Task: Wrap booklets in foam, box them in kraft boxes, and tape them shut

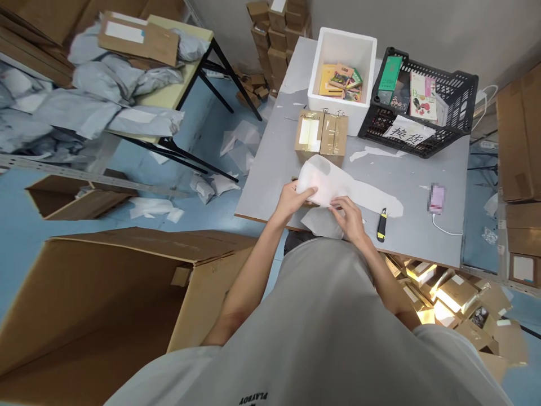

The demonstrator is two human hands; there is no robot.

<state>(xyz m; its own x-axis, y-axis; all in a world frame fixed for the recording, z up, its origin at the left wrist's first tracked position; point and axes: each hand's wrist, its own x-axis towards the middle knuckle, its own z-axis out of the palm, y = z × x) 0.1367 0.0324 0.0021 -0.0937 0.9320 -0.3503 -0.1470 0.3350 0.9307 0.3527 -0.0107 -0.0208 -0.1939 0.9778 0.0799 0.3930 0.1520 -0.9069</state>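
My left hand grips the left end of a white foam wrapping sheet, thumb on top. Something faintly pink shows through the foam, but I cannot make out what it is. At the sheet's lower edge, my right hand pinches the foam between thumb and fingers. A long strip of the same white material trails to the right on the grey table. Near the end of that strip lies a black and yellow box cutter. Two taped cardboard boxes stand just behind the sheet.
At the table's back are a white foam box with small colourful packs and a black plastic crate holding boxes. A pink phone on a cable lies right. A large open carton stands left; small cartons lie below right.
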